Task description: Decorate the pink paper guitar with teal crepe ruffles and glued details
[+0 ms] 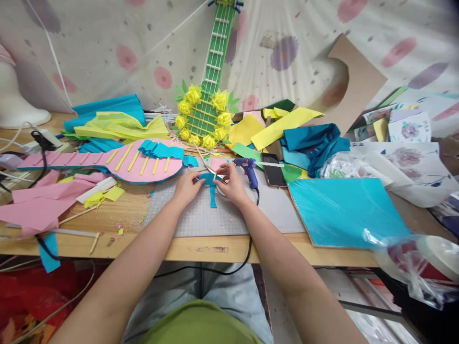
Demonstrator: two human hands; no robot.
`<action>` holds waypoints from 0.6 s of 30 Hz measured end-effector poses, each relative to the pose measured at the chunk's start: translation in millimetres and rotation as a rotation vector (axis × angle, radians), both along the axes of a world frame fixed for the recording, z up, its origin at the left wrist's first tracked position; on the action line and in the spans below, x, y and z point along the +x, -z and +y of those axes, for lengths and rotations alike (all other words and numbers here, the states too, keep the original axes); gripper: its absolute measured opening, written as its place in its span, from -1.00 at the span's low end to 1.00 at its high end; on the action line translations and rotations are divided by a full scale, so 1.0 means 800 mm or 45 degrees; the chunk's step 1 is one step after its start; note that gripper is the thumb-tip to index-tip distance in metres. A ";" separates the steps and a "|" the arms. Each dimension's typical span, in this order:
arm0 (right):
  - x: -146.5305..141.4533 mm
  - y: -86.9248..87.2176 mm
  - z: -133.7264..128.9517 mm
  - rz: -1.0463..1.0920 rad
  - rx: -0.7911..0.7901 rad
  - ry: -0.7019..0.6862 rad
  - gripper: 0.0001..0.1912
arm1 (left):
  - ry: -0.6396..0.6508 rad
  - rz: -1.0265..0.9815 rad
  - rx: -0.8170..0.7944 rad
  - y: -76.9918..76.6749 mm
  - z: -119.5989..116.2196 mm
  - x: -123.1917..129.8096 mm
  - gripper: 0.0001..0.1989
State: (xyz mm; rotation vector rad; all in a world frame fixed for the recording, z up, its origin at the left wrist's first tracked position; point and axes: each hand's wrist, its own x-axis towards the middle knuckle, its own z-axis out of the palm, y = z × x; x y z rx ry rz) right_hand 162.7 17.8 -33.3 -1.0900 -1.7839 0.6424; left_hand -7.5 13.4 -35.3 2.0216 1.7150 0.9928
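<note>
Over the grey cutting mat point(193, 224), my left hand point(188, 187) pinches one end of a blue crepe paper strip point(207, 180). The fingers of my right hand point(232, 183) are closed at the strip's other end, where a short pale stick point(215, 176) shows by the fingertips. A tail of blue paper point(213, 197) hangs below the strip onto the mat. Just right of my right hand lies a blue glue gun point(247, 171) with its glue stick poking out. To the left rests a pink paper guitar point(150, 167) with yellow strips and ruffled blue paper on it.
A green guitar with yellow flowers point(206, 119) leans at the back. A phone point(273, 169) and a blue board point(347, 210) lie on the right. Pink paper point(39, 205) is heaped at left. The glue gun's black cord point(247, 248) runs over the table's front edge.
</note>
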 end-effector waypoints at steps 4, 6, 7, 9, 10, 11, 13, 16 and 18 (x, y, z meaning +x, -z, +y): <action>-0.002 -0.011 -0.010 -0.128 0.105 -0.039 -0.57 | 0.112 -0.234 -0.061 -0.002 -0.001 0.004 -0.79; -0.005 -0.014 -0.014 -0.148 0.116 -0.104 -0.55 | 0.160 -0.323 -0.084 -0.003 -0.002 0.006 -0.80; -0.007 -0.015 -0.015 -0.131 0.111 -0.130 -0.54 | 0.179 -0.363 -0.095 -0.003 -0.002 0.007 -0.80; -0.010 -0.014 -0.015 -0.058 0.087 -0.148 -0.55 | 0.191 -0.437 -0.116 -0.004 -0.002 0.008 -0.83; -0.011 -0.013 -0.014 -0.016 0.078 -0.141 -0.55 | 0.183 -0.476 -0.135 -0.005 -0.002 0.008 -0.84; -0.012 -0.011 -0.013 0.019 0.075 -0.128 -0.56 | 0.169 -0.524 -0.163 -0.005 -0.002 0.009 -0.85; -0.011 -0.009 -0.010 0.050 0.088 -0.092 -0.56 | 0.136 -0.657 -0.237 -0.006 -0.003 0.010 -0.85; -0.006 -0.008 -0.005 0.057 0.134 -0.021 -0.55 | 0.097 -0.898 -0.384 -0.008 -0.005 0.012 -0.80; -0.002 -0.009 -0.004 0.054 0.165 0.065 -0.55 | 0.088 -1.029 -0.486 -0.009 -0.006 0.012 -0.77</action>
